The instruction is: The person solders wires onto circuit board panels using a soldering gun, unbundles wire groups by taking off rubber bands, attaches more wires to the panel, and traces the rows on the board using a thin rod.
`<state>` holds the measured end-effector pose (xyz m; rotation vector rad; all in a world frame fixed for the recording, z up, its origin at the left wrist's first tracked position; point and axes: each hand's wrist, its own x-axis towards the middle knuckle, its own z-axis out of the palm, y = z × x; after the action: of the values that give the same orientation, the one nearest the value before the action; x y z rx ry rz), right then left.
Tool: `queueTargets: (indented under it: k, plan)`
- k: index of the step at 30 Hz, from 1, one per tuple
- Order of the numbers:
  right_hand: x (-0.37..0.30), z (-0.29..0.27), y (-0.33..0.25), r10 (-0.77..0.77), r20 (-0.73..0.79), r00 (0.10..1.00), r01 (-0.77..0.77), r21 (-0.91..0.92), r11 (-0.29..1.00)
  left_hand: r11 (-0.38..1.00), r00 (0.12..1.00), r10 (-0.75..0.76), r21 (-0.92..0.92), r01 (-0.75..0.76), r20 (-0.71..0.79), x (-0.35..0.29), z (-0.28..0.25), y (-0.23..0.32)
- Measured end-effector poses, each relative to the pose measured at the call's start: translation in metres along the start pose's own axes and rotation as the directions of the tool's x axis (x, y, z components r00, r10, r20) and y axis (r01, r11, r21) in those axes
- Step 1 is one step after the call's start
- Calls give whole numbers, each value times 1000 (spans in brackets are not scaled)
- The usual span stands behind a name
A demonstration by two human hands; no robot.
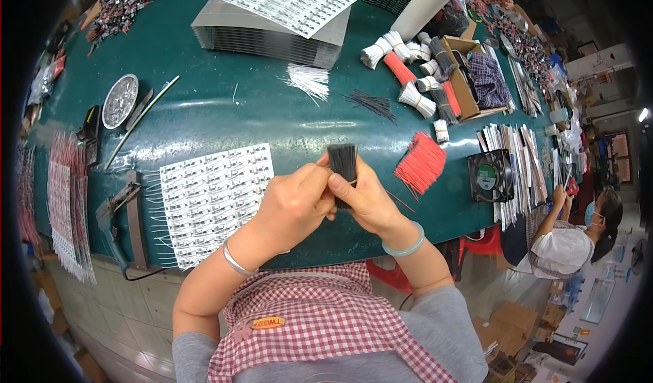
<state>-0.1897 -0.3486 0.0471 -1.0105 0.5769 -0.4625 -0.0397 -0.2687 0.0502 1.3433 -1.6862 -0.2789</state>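
Observation:
A bundle of short black wires (342,158) stands upright between my hands, over the near edge of the table. My right hand (371,199) is wrapped round it, with the thumb across its front near a thin tan band. Curled against the bundle's left side are the fingers of my left hand (296,196); their tips are partly hidden. To the left lies a white sheet of small circuit boards (214,199) with white wires along its left edge. A pile of red wires (422,164) lies to the right, with loose white wires (309,81) and loose black wires (372,104) farther back.
A stack of grey trays (272,46) carries another board sheet at the back. Banded wire bundles (415,101), a carton (464,101) and a white bottle (425,5) stand back right. A soldering tool (112,213) and a metal dish (120,102) lie left. A black fan (490,175) stands right; a co-worker (571,233) sits beyond.

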Motion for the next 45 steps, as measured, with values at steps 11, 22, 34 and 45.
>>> queueTargets:
  k: [11,22,34,45]
  plan:
    - [14,-29,-22,270,136,953,-189,-427,884,941,773,-318,-85,327,-549,22,-36,-55]
    - [99,-123,-18,-406,305,862,120,-898,-423,-525,736,-511,-839,141,444,-22,-60,-59]
    - [95,-123,-14,-424,312,850,101,-887,-451,-521,756,-471,-835,177,454,-13,-47,-56]
    - [85,-121,-21,-609,337,718,179,-935,-306,-532,713,-468,-811,243,521,-10,-41,-48]
